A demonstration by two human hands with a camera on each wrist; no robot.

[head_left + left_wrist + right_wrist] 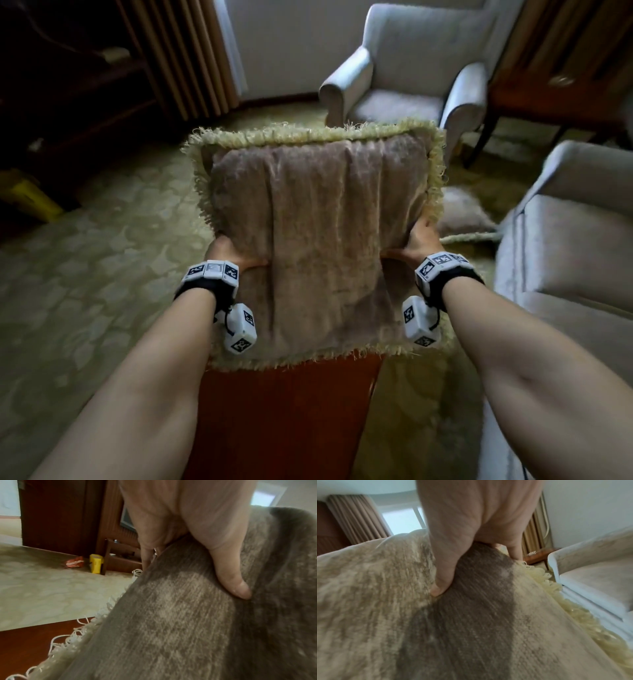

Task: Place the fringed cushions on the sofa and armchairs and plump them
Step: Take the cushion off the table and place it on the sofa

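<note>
A brown cushion (308,233) with a pale yellow fringe is held up in front of me, over the carpet. My left hand (229,250) grips its left side and my right hand (416,240) its right side. Each thumb presses into the top face, and the fingers are hidden underneath. The wrist views show the left thumb (231,582) and right thumb (443,582) dug into the fabric (171,628) (471,628). A second fringed cushion (460,214) lies on the floor to the right. A pale armchair (404,68) stands ahead, and another pale upholstered seat (575,240) is at my right.
Dark wooden furniture (68,85) lines the left side, with a yellow box (96,563) and a red packet (75,563) on the floor beside it. A wooden chair (548,96) stands behind the armchair on the right. Curtains (191,58) hang at the back. Patterned carpet (102,274) covers the floor.
</note>
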